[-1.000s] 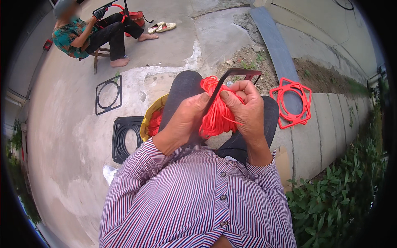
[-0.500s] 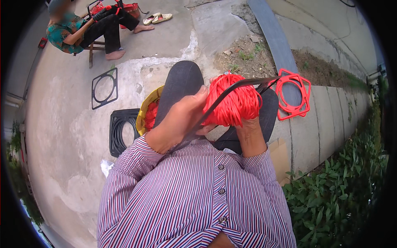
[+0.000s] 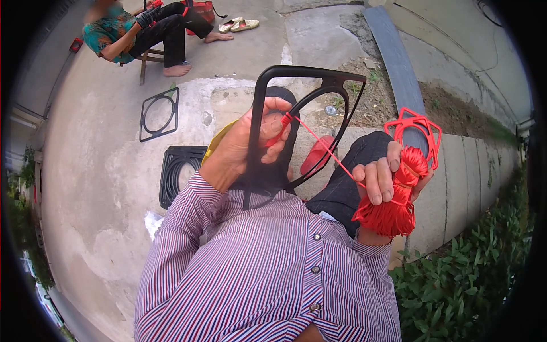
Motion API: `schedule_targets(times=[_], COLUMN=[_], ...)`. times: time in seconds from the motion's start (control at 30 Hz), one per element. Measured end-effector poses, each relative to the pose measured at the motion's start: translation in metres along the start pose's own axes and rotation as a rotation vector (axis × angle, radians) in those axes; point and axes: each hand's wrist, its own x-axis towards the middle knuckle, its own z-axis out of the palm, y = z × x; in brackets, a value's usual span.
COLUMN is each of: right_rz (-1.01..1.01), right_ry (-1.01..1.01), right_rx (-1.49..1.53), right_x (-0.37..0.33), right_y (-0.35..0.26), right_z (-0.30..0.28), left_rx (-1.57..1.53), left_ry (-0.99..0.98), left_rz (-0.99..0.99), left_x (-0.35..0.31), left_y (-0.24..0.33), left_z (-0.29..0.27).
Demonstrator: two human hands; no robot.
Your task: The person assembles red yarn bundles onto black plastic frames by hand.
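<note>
My left hand (image 3: 265, 137) is closed on a black square frame (image 3: 319, 73) with a round ring inside it, held up over my lap. Its fingers pinch the ring where red cord (image 3: 286, 118) is wound round it. From there a taut red strand (image 3: 325, 149) runs across the frame to my right hand (image 3: 377, 179). That hand, out to the right above my knee, grips a thick bundle of red cord (image 3: 393, 214) tied at its middle, whose loose end fans downward.
A red frame (image 3: 437, 149) lies beyond my right hand. On the left are a stack of black frames (image 3: 169, 174), a single black frame (image 3: 142, 122) and a yellow container (image 3: 219, 139) partly behind my arm. Another person (image 3: 117, 34) sits at the far left; shoes (image 3: 245, 24) lie nearby. Plants (image 3: 456, 273) border the right.
My right hand has moved right with the cord bundle, drawing a strand taut. The black frame has swung up to face me, its ring now showing in my left hand.
</note>
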Motion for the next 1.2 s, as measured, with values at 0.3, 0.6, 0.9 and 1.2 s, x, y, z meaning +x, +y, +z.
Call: schedule_targets(times=[0.3, 0.6, 0.9, 1.2], right_rz=[0.086, 0.305, 0.197, 0.326], right_ry=[0.257, 0.16, 0.352, 0.323], right_rx=[0.103, -0.407, -0.356, 0.154], right_x=[-0.004, 0.031, 0.027, 0.024], right_y=[0.001, 0.036, 0.039, 0.064], right_z=[-0.047, 0.021, -0.027, -0.052], left_rx=[0.075, -0.163, -0.136, -0.261], left_ry=[0.102, -0.233, -0.16, -0.06], left_rz=[0.071, 0.058, -0.022, -0.202], left_x=[-0.01, -0.007, -0.01, -0.015], left_y=[0.012, -0.004, -0.011, -0.012], left_z=[-0.01, 0.001, 0.027, 0.052])
